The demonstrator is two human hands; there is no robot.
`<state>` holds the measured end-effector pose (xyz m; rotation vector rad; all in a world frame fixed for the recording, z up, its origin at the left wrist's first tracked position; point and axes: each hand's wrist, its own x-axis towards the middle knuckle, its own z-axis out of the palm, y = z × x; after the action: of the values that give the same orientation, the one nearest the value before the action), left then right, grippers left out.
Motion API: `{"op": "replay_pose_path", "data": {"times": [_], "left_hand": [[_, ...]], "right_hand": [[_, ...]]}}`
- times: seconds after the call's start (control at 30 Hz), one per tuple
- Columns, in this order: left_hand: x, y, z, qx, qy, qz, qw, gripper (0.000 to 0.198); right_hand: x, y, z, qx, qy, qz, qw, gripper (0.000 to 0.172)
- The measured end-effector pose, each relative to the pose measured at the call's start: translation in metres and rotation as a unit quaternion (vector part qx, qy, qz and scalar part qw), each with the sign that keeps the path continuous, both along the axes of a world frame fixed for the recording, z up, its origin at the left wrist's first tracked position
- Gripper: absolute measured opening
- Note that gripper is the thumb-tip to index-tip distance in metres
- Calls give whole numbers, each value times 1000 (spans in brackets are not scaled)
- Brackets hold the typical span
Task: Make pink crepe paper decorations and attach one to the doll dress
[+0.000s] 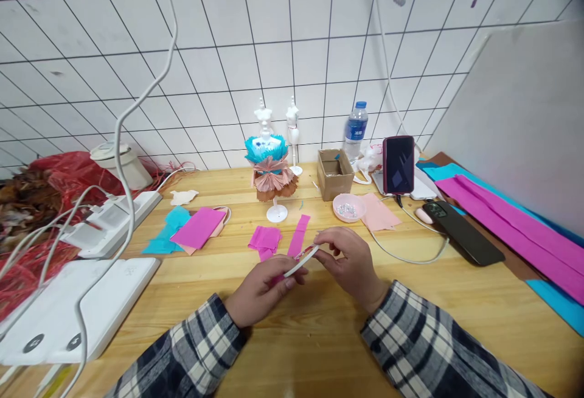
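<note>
Both of my hands are over the wooden table [310, 337], gripping a thin white roll of tape [301, 262] seen nearly edge-on. My left hand [267, 285] is closed around its lower left end, and a bit of magenta shows between the fingers. At the upper right end, my right hand [349, 261] pinches it between thumb and fingers. Just beyond lie a magenta paper strip [298, 235] and a small stack of magenta paper pieces [266, 238]. Behind them stands a mini dress form [272, 167] in a ruffled blue, pink and brown paper dress.
A pink bowl of beads [349, 208], a cardboard box [335, 174], a water bottle [356, 130] and a propped phone [398, 165] stand behind my right hand. Another phone [463, 232] and long paper sheets [515, 227] lie right. White power banks [86, 307] and a hanging cable [119, 136] are left.
</note>
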<state>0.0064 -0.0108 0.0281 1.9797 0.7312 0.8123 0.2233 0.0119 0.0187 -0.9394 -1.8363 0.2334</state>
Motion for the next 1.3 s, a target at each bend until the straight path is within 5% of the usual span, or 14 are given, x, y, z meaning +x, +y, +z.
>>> {"op": "replay_pose_path", "data": {"times": [0.13, 0.4, 0.67, 0.97, 1.23, 1.3], "left_hand": [[-3, -1, -5, -21, -26, 10, 999, 42], [-3, -1, -4, -8, -58, 3, 998, 33], [-2, -2, -3, -61, -67, -3, 996, 30], [-2, -2, 5, 27, 3, -16, 1000, 39], [-5, -5, -1, -68, -35, -23, 997, 36], [-5, -6, -5, -92, -38, -18, 995, 36]], "right_hand": [[-2, -2, 2, 29, -22, 27, 999, 12], [0, -1, 1, -47, 21, -9, 999, 18], [2, -2, 4, -24, 32, -18, 999, 13], [-1, -7, 8, 61, 18, 17, 998, 6], [-2, -3, -1, -62, -15, 2, 998, 10], [-3, -3, -2, -56, -36, 27, 997, 24]]}}
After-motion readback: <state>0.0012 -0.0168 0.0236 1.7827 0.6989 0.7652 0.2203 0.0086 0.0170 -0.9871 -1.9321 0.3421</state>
